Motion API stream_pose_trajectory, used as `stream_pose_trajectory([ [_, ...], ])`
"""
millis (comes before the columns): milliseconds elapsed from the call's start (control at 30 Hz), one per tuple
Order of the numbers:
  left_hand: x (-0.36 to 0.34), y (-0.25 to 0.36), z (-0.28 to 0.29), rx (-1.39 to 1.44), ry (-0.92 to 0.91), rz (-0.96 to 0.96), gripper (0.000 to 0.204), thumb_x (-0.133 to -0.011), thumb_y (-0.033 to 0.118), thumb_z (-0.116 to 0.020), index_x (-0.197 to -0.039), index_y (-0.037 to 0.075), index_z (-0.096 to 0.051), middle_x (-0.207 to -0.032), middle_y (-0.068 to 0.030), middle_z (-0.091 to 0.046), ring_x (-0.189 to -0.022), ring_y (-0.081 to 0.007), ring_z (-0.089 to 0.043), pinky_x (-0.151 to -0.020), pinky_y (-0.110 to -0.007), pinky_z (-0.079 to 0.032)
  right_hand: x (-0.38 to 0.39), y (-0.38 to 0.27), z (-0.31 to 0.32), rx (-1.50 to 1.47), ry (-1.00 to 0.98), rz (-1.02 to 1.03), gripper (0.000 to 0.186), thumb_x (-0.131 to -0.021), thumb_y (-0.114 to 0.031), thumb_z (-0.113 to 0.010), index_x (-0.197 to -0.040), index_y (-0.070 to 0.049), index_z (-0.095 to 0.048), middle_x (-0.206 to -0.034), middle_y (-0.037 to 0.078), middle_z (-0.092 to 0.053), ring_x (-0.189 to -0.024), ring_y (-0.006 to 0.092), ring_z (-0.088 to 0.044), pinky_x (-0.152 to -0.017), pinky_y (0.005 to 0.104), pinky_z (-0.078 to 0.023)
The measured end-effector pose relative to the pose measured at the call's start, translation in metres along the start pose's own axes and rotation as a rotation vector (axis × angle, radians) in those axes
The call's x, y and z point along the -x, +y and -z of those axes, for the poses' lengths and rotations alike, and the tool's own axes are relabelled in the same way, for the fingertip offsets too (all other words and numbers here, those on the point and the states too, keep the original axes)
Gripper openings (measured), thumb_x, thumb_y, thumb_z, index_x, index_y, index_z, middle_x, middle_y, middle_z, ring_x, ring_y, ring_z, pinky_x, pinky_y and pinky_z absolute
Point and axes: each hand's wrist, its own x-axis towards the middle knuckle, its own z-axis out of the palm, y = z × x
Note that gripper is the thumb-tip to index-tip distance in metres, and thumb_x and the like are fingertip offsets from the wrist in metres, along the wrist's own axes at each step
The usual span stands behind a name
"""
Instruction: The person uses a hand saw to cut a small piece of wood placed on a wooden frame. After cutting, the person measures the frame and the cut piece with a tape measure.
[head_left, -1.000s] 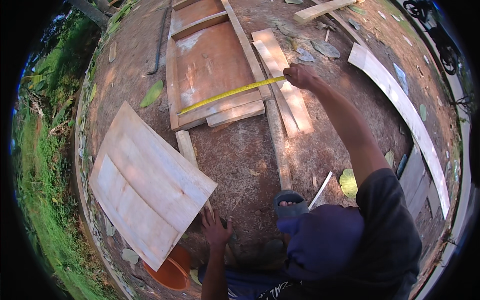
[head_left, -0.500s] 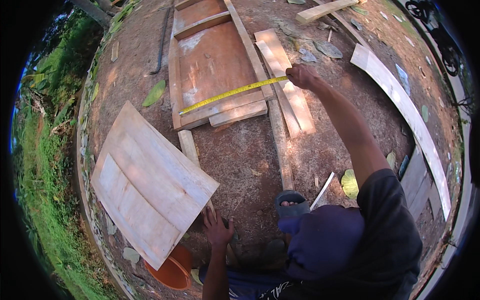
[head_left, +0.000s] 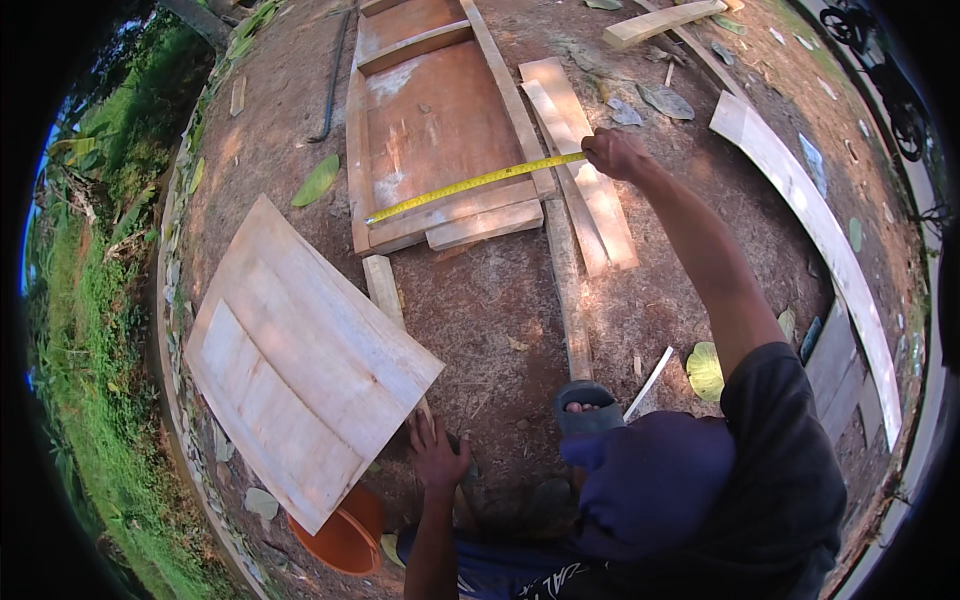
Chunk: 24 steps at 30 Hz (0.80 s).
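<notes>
Head view shows your right hand [head_left: 612,153] up at one o'clock, closed tight on the end of a yellow tape measure [head_left: 470,184] that stretches across the brown wooden frame [head_left: 440,120] toward eleven o'clock. Your left hand [head_left: 437,455] lies open and flat on the dirt at six o'clock, fingers spread, touching the corner of the pale board [head_left: 300,360]. Just beside it at seven o'clock sits an orange bucket [head_left: 340,540], and you cannot tell what is inside.

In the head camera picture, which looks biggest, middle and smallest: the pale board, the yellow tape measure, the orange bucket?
1. Pale board, though it lies nearer the camera.
2. Yellow tape measure, long but thin.
3. Orange bucket, partly hidden.
</notes>
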Motion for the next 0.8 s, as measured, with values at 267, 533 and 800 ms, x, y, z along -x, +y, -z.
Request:
stream_pose_trajectory([
  [267,0.0004,-0.0016,-0.0057,0.001,0.027,-0.009,0.079,-0.090,0.056,-0.064,-0.152,0.010,-0.050,-0.168,-0.0189,-0.028,-0.152,-0.0411,-0.029,-0.110,-0.066,-0.039,0.0005,0.0002,-0.0002,-0.026,0.006,-0.004,0.027,-0.100,-0.027,-0.048,-0.100,-0.013,-0.070,-0.103,0.016,-0.070,-0.097,0.0382,-0.070,-0.083,0.0504,-0.056],
  [533,0.0002,-0.0013,-0.0048,0.018,0.034,-0.008,0.078,-0.090,0.055,-0.065,-0.151,0.009,-0.051,-0.168,-0.0187,-0.028,-0.153,-0.0406,-0.028,-0.110,-0.065,-0.039,0.0002,0.0016,0.0001,0.002,-0.007,0.004,0.024,-0.101,-0.025,-0.049,-0.102,-0.014,-0.071,-0.102,0.014,-0.070,-0.097,0.0361,-0.070,-0.082,0.0490,-0.056],
  [800,0.0011,-0.0008,-0.0066,0.006,0.074,-0.021,0.077,-0.089,0.053,-0.067,-0.150,0.009,-0.052,-0.166,-0.0193,-0.032,-0.152,-0.0407,-0.030,-0.109,-0.064,-0.040,0.0008,0.0031,-0.0020,-0.008,0.026,0.024,0.024,-0.101,-0.026,-0.050,-0.102,-0.014,-0.071,-0.101,0.013,-0.070,-0.095,0.0358,-0.070,-0.080,0.0493,-0.056],
])
